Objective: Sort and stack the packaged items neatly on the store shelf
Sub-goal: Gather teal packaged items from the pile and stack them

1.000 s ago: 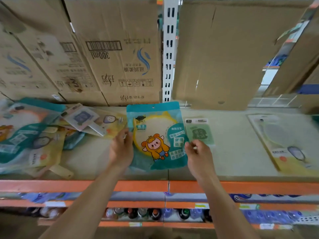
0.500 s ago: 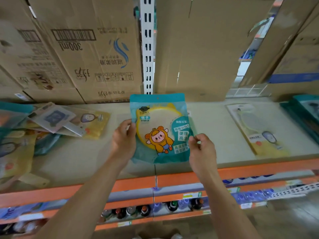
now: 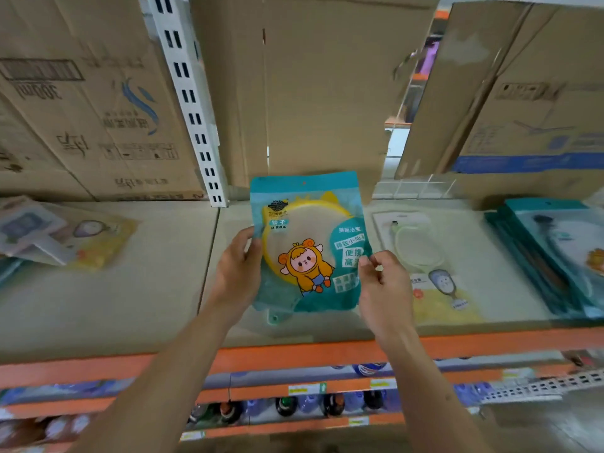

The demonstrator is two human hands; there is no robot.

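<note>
Two hands hold one teal mirror packet (image 3: 307, 243) above the shelf (image 3: 108, 299): left hand (image 3: 238, 269) grips its edge, right hand (image 3: 384, 286) pinches the other (cartoon side up).

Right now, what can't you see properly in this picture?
Head view:
- Teal stack: cut off by the right edge.
- Left pile of packets: blurred, cut off by the left edge.
- Bottles on the lower shelf: too small and blurred to name.
- Green piece: mostly hidden under the mirror packet.
</note>
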